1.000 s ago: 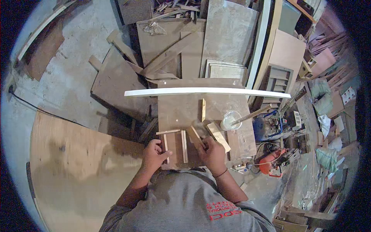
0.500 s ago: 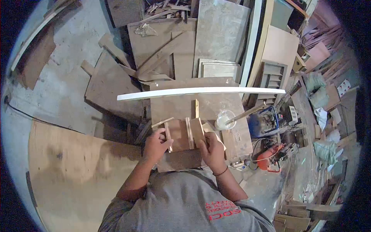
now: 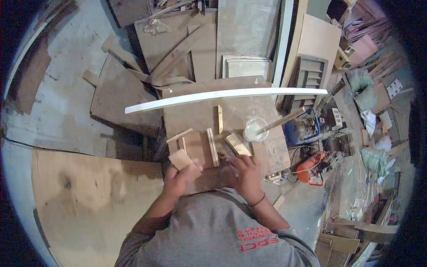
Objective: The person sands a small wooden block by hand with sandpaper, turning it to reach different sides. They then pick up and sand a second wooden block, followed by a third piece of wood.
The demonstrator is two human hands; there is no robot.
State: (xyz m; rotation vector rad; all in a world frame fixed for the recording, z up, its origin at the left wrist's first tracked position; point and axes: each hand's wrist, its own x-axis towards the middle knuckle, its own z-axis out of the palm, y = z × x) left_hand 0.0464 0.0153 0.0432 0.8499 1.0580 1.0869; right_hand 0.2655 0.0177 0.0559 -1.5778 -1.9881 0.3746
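Pale wood makes up the small flat piece (image 3: 179,159) held between thumb and fingers of the left hand (image 3: 179,176), tilted over the near left part of a brown board (image 3: 197,147) on the worktop (image 3: 191,116). Narrow strips (image 3: 213,147) lie along the board's two sides and its far edge. The right hand (image 3: 247,174) is just beside a wooden block (image 3: 238,144), its fingers partly curled and blurred; whether they grip anything I cannot tell.

Beyond the block, near the worktop's right side, a clear tub (image 3: 250,137) holds a white substance (image 3: 252,128), with a wooden stick (image 3: 284,120) leaning out over the rim. A short strip (image 3: 219,119) lies to the tub's left, and a long white bar (image 3: 224,95) spans the worktop behind both.

On the grey shirt (image 3: 200,231), red lettering (image 3: 258,240) shows inverted: "HEALTH &" and "SAFETY" can be made out, the larger line less surely. Off to the right stand green sacks (image 3: 376,160), their contents hidden.
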